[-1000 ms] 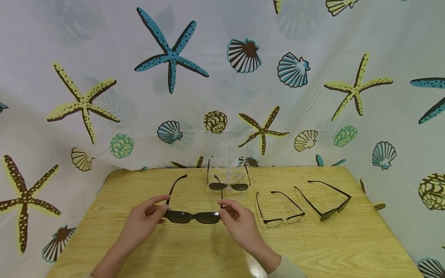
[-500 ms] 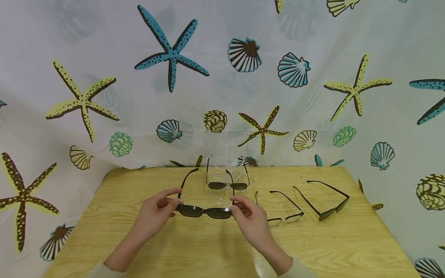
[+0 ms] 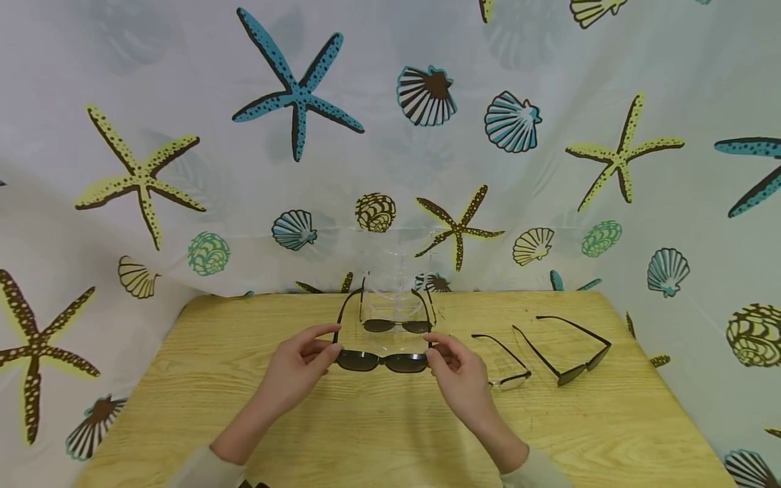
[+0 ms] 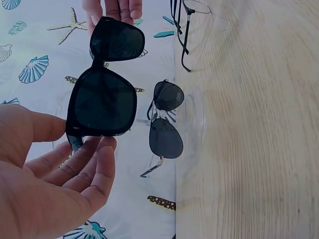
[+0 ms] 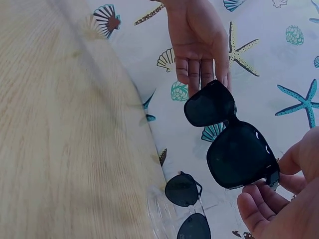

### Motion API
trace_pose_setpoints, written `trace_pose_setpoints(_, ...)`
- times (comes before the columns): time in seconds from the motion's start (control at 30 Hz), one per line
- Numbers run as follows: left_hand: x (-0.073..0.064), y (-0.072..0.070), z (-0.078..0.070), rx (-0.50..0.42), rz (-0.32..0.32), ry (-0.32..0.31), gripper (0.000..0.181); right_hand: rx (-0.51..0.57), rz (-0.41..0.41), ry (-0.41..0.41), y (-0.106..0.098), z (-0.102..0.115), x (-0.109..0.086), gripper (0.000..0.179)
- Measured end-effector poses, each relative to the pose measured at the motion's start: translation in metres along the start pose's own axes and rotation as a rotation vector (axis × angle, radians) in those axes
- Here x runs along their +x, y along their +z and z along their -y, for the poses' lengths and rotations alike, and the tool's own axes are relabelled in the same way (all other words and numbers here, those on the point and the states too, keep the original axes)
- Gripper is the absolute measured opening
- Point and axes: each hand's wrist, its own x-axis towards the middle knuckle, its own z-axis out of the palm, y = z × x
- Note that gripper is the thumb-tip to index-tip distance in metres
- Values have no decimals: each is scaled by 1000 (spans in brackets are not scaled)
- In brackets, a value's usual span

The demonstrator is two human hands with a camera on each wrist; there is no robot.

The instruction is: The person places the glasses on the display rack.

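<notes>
Black thick-framed sunglasses (image 3: 381, 362) are held up between both hands, temples spread and pointing away. My left hand (image 3: 299, 371) pinches their left hinge end between thumb and fingers; my right hand (image 3: 460, 379) pinches the right end the same way. In the left wrist view the dark lenses (image 4: 105, 99) face the camera. Just beyond them, thin-framed aviator sunglasses (image 3: 379, 326) sit low on a clear display stand (image 3: 399, 298). The stand's outline is hard to make out against the cloth. Both hands stay above the table, apart from the stand.
To the right on the wooden table (image 3: 342, 434) lie half-rim eyeglasses (image 3: 515, 381), partly hidden by my right hand, and another pair of black sunglasses (image 3: 573, 374), temples open. A white cloth (image 3: 390, 163) printed with starfish and shells hangs behind and at both sides.
Both hands have carried the black sunglasses to the right and slightly farther away, bringing them in front of the stand. My right hand now covers part of the eyeglasses.
</notes>
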Motion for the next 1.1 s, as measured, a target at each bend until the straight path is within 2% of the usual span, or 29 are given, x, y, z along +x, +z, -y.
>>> trace_pose_setpoints(0.47,18,22,2,-2,-26,4,48,-96,-64,5,-11,-3,27,28)
trace_pose_setpoints(0.8,32,29,2,0,-53,2,48,-123,-77,-15,-11,-9,41,31)
trace_pose_setpoints(1.1,39,31,4,-17,-69,-4,48,-122,-70,14,-8,-11,48,33)
